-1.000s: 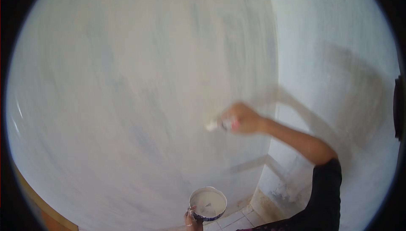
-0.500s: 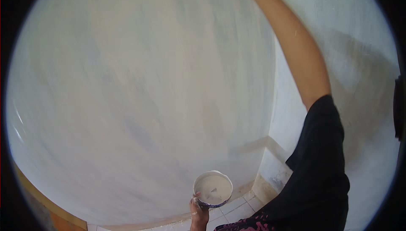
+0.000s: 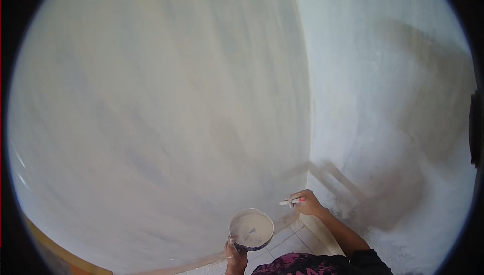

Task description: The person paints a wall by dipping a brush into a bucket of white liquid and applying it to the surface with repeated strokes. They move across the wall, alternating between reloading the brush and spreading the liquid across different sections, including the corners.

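Here, brush (image 3: 288,202): my right hand (image 3: 309,204) is pinching it near the bowl (image 3: 258,247).
Bowl: my left hand (image 3: 236,256) is clasping its side; whitish liquid (image 3: 244,228) is sitting inside.
Wall (image 3: 176,98): it is rising, streaky, beyond both.

Round, white-rimmed bowl (image 3: 257,248) – outside patterned in dark blue. Creamy off-white liquid (image 3: 259,220), evenly toned. Slim white brush (image 3: 284,203), marked with pink. Broad cream-white wall (image 3: 176,98) – streaked in blue-grey. Square white floor tiles (image 3: 283,248), divided by darker lines. Black cloth garment (image 3: 302,265), printed with pink patches.
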A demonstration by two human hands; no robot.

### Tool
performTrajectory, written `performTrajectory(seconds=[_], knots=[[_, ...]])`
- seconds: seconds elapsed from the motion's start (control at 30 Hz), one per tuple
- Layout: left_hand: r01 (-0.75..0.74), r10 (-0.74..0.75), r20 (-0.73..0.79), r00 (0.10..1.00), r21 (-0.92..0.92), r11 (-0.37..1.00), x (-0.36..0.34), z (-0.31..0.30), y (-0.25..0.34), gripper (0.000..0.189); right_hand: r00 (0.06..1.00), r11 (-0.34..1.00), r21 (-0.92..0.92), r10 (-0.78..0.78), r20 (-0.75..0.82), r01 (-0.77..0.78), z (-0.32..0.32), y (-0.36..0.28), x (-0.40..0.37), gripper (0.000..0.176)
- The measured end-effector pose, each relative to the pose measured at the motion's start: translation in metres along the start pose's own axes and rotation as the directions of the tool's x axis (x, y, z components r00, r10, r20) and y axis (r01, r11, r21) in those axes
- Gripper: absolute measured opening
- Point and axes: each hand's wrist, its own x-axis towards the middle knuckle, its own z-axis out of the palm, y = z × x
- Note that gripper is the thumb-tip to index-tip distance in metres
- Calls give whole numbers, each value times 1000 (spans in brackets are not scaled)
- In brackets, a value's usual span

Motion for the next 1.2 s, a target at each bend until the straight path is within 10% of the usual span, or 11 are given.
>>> performTrajectory(seconds=[0.07, 0.17, 0.2, 0.23, 0.47, 0.67, 0.87, 1.2], knots=[[133, -128, 38, 991, -217, 967, 4, 2, 2, 35, 995, 955, 291, -28, -96, 55, -3, 2, -19, 8], [-91, 39, 203, 978, 250, 964, 15, 1, 32, 30, 992, 980, 195, 2, -125, 23, -31, -46, -24, 8], [233, -199, 184, 962, -186, 955, 21, -2, 39, 35, 977, 991, 129, 2, -214, 26, -35, -63, -28, 9], [482, -415, 254, 874, -570, 665, 23, -5, 50, 42, 973, 980, 198, 24, -231, 23, -38, -81, -29, 9], [428, -285, 339, 896, -499, 753, -25, -58, 192, 57, 900, 912, 401, 243, -360, -86, -40, -324, -40, 10], [465, -331, 347, 877, -450, 762, -59, -135, 265, 58, 945, 987, 51, 162, -283, -154, 34, -446, -38, 9], [416, -351, 225, 909, -427, 803, -65, -121, 293, 56, 991, 992, -13, 126, 43, -126, 63, -419, -8, 9], [411, -351, 214, 912, -475, 778, -51, -100, 245, 57, 957, 957, 22, 287, 31, -288, 93, -338, 3, 18]])
